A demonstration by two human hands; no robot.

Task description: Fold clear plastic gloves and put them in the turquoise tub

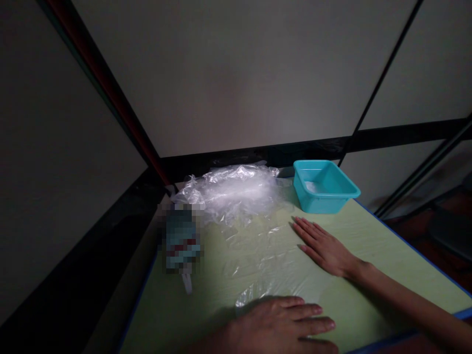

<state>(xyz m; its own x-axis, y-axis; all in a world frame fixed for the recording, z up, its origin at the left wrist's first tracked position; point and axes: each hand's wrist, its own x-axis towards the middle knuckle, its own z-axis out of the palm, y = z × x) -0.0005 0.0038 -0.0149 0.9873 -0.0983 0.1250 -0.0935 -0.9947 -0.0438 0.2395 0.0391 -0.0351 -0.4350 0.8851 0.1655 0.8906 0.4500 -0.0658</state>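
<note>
My left hand [278, 324] is at the near edge of the yellow-green table [210, 295], fingers stretched out to the right. Under and beside it lies a thin clear plastic bag [254, 265], spread flat across the tabletop. Farther right, my right hand [328, 250] lies flat, palm down, its fingertips by the bag's right side. Neither hand grips anything. At the back, a crumpled pile of clear plastic bags [236, 191] adjoins the flat one.
A turquoise plastic basin [324, 202] stands at the back right corner, with something whitish inside. At the left lies a blurred-out greenish object [182, 238] with a white strip. Pale panelled walls [239, 73] rise behind the table.
</note>
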